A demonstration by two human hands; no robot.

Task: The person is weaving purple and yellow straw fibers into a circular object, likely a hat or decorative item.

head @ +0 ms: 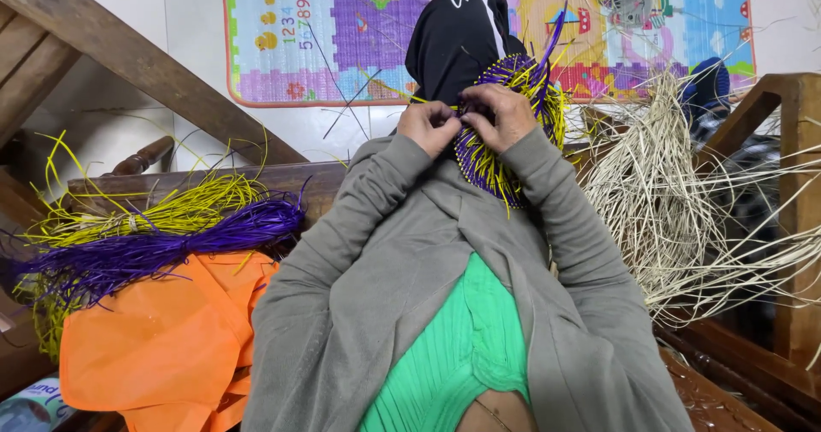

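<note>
A round woven piece of purple and yellow strips (492, 162) is held up in front of me, loose strip ends sticking out around its rim. My left hand (428, 128) pinches strips at its left edge. Spread over the upper middle of the piece, my right hand (505, 111) has its fingers curled onto the weave. Both arms are in grey sleeves (376, 227), with a green top (462, 346) below. A black cloth (453, 38) rises directly behind the piece.
A bundle of loose purple strips (162, 248) and yellow strips (171, 210) lies at the left on an orange bag (162, 338). Pale straw-coloured fibres (676, 201) pile up at the right over a wooden frame (795, 218). A colourful play mat (342, 38) hangs on the wall.
</note>
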